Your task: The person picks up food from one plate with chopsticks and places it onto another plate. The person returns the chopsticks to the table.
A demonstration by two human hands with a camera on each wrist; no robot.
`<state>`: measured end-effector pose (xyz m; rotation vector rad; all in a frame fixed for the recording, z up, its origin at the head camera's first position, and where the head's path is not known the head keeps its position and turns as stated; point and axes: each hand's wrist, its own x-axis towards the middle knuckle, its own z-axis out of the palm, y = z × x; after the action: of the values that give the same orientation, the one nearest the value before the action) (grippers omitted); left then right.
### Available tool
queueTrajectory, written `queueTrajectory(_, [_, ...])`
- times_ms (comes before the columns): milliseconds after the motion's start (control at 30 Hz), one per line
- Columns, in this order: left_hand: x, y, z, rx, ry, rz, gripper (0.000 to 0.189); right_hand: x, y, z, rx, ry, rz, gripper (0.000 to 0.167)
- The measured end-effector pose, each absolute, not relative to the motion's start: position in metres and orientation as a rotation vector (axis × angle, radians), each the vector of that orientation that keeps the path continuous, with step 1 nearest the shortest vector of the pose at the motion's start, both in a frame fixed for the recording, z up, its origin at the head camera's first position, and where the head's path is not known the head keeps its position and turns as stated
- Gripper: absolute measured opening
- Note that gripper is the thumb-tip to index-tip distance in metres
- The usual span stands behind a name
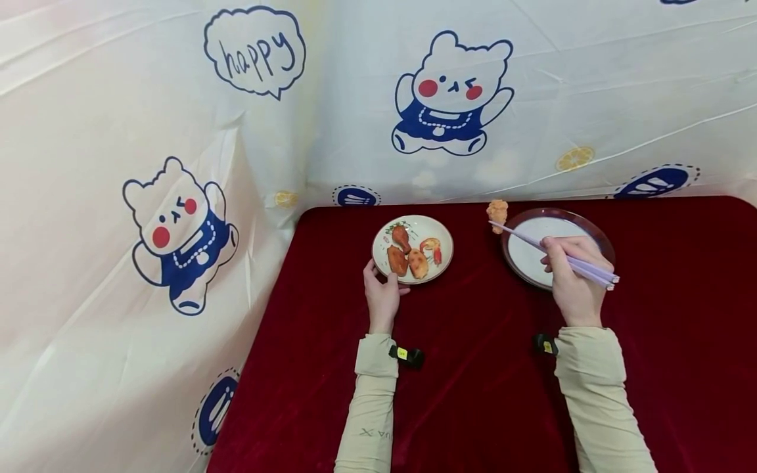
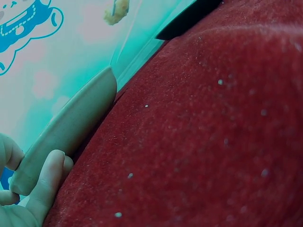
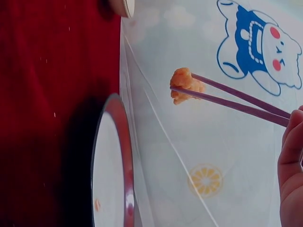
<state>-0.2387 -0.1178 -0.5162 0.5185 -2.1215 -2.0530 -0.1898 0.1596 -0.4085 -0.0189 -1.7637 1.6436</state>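
Note:
My left hand [image 1: 381, 299] grips the near-left rim of a small white plate [image 1: 434, 268]; the left wrist view shows that plate [image 2: 71, 116] edge-on at the red cloth. On it lie a drumstick-shaped piece [image 1: 401, 238], two browned wing-like pieces [image 1: 418, 264] and a shrimp [image 1: 430, 246]. In my right hand [image 1: 576, 282] are lavender chopsticks [image 1: 582, 267]. Their tips pinch a knobbly, golden fried piece [image 3: 183, 86], held up in the air beyond the left rim of a larger plate [image 1: 523, 253]. My right hand hides part of this plate.
A dark red velvet cloth [image 1: 467, 368] covers the table. Behind it and along the left hangs a pale curtain [image 1: 355, 98] printed with cartoon bears. The larger plate has a brownish-red rim and white middle, with a small orange spot in the right wrist view.

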Motion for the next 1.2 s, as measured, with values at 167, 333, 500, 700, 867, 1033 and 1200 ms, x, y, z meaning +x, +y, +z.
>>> queueTrajectory(167, [-0.240,-0.117,-0.518,0.526,-2.128,-2.044,0.060,-0.188,0.147,-0.405,0.032,-1.772,1.662,0.018])
queueTrajectory(333, [-0.240,-0.117,-0.519,0.532,-2.129,-2.036,0.060,-0.189,0.136,-0.405,0.081,-1.777,1.676,0.017])
queueTrajectory(500, [-0.241,-0.117,-0.519,0.524,-2.124,-2.033,0.060,-0.191,0.124,-0.408,0.145,-1.772,1.690,0.015])
queueTrajectory(700, [-0.241,-0.117,-0.520,0.521,-2.121,-2.040,0.061,-0.192,0.113,-0.411,0.195,-1.807,1.699,0.012])
queueTrajectory(867, [-0.242,-0.117,-0.522,0.518,-2.116,-2.040,0.060,-0.195,0.106,-0.412,0.206,-1.818,1.742,0.013])
queueTrajectory(1033, [-0.241,-0.117,-0.522,0.507,-2.117,-2.043,0.060,-0.198,0.101,-0.413,0.225,-1.823,1.757,0.013])
queueTrajectory(1200, [-0.242,-0.117,-0.521,0.508,-2.115,-2.049,0.060,-0.199,0.096,-0.413,0.222,-1.851,1.749,0.014])
